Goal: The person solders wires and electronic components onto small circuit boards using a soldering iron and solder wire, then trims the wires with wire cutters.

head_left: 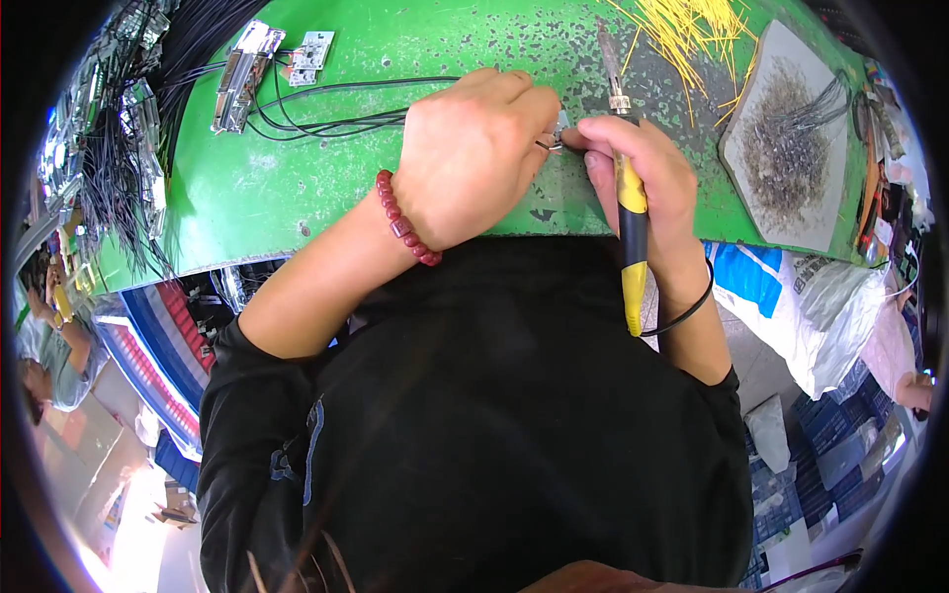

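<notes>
sm. pc. (559, 142) mostly hidden, yel. wires (695, 28) cropped

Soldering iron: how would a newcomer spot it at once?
On the green table, find the right hand. The soldering iron lies in its grip, metal tip toward the picture's top. Its thick yellow-and-black handle sets it apart from the thin yellow strands nearby.

- The head camera, the left of a worn pair, looks steeply down from the wearer's own viewpoint, upright and unmirrored.
- It sits close above the shirt (494, 425), which fills the lower middle.
- The table (247, 178) spans the top, its near edge bowed by the fisheye.
- Left hand (474, 148) and right hand (666, 185) show near, above centre.
- A dark round rim borders the view.
</notes>
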`<state>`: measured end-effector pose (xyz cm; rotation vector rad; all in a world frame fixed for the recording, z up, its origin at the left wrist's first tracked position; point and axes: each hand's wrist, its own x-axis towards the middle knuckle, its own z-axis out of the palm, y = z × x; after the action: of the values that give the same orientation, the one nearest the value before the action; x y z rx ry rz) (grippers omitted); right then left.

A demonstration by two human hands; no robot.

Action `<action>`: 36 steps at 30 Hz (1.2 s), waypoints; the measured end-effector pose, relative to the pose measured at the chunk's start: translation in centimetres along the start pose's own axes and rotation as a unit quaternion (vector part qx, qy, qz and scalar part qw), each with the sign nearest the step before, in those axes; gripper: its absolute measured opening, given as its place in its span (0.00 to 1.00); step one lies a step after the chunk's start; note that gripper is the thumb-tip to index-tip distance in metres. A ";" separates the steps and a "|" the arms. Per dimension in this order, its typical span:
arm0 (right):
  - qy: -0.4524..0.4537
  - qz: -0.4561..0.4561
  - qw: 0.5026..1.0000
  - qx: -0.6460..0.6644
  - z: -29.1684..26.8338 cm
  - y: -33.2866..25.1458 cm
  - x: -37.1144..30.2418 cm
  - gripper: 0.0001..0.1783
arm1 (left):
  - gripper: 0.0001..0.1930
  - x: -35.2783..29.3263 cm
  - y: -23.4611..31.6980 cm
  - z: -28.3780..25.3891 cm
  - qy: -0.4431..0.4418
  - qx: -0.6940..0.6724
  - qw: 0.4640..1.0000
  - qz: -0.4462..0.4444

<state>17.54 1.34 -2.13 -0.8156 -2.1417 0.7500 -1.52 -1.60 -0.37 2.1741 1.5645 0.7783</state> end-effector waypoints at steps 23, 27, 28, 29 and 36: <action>0.172 0.183 0.943 0.220 -2.6 -0.8 -3.3 0.32 | 0.05 0.1 0.1 0.5 0.010 -0.006 1.000 -0.013; 0.161 0.218 0.931 0.245 -2.3 -0.2 -4.6 0.19 | 0.05 0.1 0.1 0.4 0.012 -0.011 1.000 -0.014; 0.150 0.210 0.939 0.228 -2.2 -0.3 -4.6 0.17 | 0.05 0.1 0.2 0.4 0.010 -0.008 1.000 -0.017; 0.149 0.210 0.939 0.230 -2.2 -0.2 -4.7 0.17 | 0.05 0.1 0.2 0.4 0.009 -0.006 1.000 -0.019; 0.131 0.172 0.945 0.245 -2.3 0.3 -5.1 0.13 | 0.05 0.1 0.2 0.5 0.006 -0.005 1.000 -0.028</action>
<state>22.19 -1.59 -3.07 -0.9580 -1.4972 1.2180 -1.08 -1.52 -0.61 2.1119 1.6162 0.7811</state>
